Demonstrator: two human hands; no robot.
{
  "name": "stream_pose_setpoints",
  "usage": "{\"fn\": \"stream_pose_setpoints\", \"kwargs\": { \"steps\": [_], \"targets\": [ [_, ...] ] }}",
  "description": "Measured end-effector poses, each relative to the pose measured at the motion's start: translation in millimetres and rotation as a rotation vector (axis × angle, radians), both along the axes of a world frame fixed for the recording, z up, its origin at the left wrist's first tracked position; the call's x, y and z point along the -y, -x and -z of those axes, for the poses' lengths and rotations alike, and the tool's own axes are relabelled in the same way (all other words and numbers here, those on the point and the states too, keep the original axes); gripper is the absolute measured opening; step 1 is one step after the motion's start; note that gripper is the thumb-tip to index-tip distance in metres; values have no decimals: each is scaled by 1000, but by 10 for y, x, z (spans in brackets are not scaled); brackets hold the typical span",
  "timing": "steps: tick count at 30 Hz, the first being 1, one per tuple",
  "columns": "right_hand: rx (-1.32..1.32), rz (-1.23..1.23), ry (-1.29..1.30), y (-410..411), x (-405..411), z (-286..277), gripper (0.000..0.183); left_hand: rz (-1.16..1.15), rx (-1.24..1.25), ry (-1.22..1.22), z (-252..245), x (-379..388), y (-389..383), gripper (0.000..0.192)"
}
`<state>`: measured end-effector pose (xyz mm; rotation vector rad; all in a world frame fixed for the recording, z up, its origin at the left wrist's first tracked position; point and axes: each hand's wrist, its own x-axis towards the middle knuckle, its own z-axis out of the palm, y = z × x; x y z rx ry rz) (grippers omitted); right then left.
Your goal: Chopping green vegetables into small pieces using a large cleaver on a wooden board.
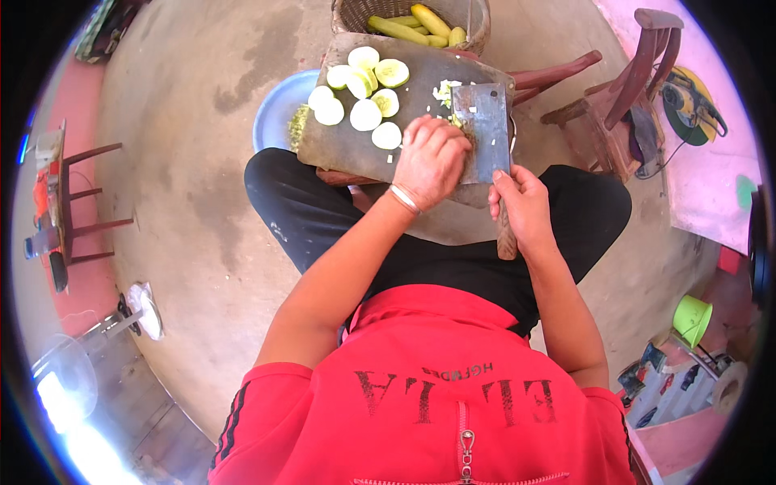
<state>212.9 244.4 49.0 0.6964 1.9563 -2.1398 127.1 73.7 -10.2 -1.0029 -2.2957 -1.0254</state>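
Observation:
My right hand grips the wooden handle of a cleaver, whose broad blade rests over the right part of a dark cutting board. Against the blade's left side, my left hand presses down with curled fingers on cut cucumber pieces, mostly hidden under it. Small pale chopped bits lie just beyond the blade's far left corner. Several round cucumber slices are spread over the board's left half.
A blue basin holding chopped green bits sits partly under the board's left side. Beyond the board stands a wicker basket of whole yellow-green cucumbers. To the right are a wooden chair and a lime-green bucket.

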Motion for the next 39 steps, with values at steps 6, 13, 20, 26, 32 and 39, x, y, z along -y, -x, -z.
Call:
{"fn": "stream_pose_setpoints", "kwargs": {
  "steps": [6,13,20,26,32,39],
  "targets": [
    [69,-30,-58,-76,-58,-42,19,-65,-10,-14,-22,25,192,24],
    [105,-43,-43,-101,-17,-80,18,-47,-87,160,63,5,367,20],
    [71,-350,-439,-151,-454,-227,14,-263,127,337,38,666,224,24],
    [-196,-779,-758,-41,-520,-224,18,-204,255,445,25,822,161,38],
    [-125,-692,-719,315,-654,-56,17,-185,327,379,30,798,146,43],
    [-144,-499,-745,243,-504,7,20,-332,400,271,46,713,15,49]
  ]
}}
